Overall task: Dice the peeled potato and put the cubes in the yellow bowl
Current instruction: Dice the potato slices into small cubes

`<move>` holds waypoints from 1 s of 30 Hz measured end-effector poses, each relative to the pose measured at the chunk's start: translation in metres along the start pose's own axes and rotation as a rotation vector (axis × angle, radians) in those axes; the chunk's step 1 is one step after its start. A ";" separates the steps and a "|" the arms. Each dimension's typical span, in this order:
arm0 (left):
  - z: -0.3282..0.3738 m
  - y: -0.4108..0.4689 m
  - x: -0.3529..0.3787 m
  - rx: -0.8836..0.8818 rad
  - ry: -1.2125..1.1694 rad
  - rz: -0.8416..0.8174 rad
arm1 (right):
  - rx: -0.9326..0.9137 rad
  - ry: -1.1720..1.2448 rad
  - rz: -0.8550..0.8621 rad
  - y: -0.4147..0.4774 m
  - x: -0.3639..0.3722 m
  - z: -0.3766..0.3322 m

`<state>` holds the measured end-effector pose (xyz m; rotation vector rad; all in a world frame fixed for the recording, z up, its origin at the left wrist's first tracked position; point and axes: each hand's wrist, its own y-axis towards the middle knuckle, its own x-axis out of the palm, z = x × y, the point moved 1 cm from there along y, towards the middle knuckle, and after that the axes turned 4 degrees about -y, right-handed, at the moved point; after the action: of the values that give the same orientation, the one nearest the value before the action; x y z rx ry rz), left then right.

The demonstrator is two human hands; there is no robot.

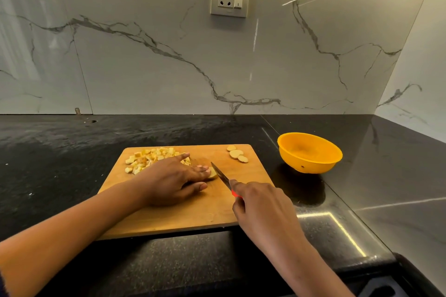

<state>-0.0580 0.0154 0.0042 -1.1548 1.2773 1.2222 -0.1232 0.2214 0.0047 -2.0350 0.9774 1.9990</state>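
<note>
Nearest, the right hand (263, 207) grips the knife (220, 175) while the left hand (173, 178), fingers straight, pins a potato piece (213, 173); best to keep fingertips back and cuts even.

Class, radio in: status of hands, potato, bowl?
Left hand presses potato piece on board; right hand grips knife. Cubes piled on board, yellow bowl empty. Nothing blocking.

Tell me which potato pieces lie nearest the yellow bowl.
The three round slices at the board's far right corner; the cubes are heaped far left.
</note>
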 end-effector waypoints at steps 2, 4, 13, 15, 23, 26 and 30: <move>0.002 0.001 -0.001 -0.002 0.007 -0.013 | -0.008 -0.031 -0.033 0.002 0.002 -0.002; 0.003 0.001 -0.002 0.003 0.017 -0.008 | -0.013 -0.088 -0.092 0.009 0.005 -0.005; 0.004 0.000 -0.001 0.015 0.051 0.014 | -0.048 -0.099 -0.142 -0.007 0.004 -0.011; 0.003 0.000 0.000 0.021 0.048 0.009 | -0.050 -0.075 -0.100 -0.015 0.000 -0.007; -0.006 -0.008 0.000 0.054 -0.032 0.044 | 0.004 -0.004 0.008 -0.007 -0.007 -0.009; -0.009 -0.011 -0.002 0.083 0.002 -0.019 | -0.015 -0.018 -0.009 -0.003 -0.005 -0.016; -0.008 -0.009 -0.003 0.090 0.010 -0.068 | -0.015 -0.100 -0.081 0.000 -0.001 -0.020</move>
<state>-0.0489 0.0066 0.0069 -1.1307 1.2775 1.1000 -0.1063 0.2118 0.0078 -1.9283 0.8495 2.0492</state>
